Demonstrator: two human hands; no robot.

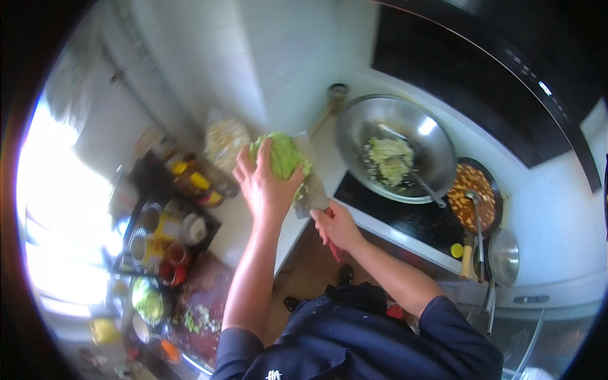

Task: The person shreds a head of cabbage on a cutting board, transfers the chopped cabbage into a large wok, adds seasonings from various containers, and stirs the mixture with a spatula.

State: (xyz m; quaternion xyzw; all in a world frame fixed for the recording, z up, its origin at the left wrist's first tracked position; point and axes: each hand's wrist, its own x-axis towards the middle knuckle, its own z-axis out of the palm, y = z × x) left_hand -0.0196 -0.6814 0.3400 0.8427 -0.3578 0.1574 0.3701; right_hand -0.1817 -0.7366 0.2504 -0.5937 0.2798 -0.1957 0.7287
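Observation:
Leafy green cabbage [284, 154] lies under the spread fingers of my left hand [263, 178], which presses it against the broad blade of a cleaver [314, 190]. My right hand [337, 225] grips the cleaver's red handle, low and to the right of the cabbage. Both hands are over the floor and the light counter edge, left of the stove. A large steel wok [396, 147] holds cooked or cut cabbage [392, 161] and a metal spatula [425, 187]. Part of the blade is hidden behind the cabbage.
A pan of reddish stew [475, 197] with a ladle stands right of the wok. On the left are sauce bottles [190, 178], a rack of jars [161, 228] and a cutting board [204, 289] with chopped greens. A bag of pale food [225, 142] stands by the wall.

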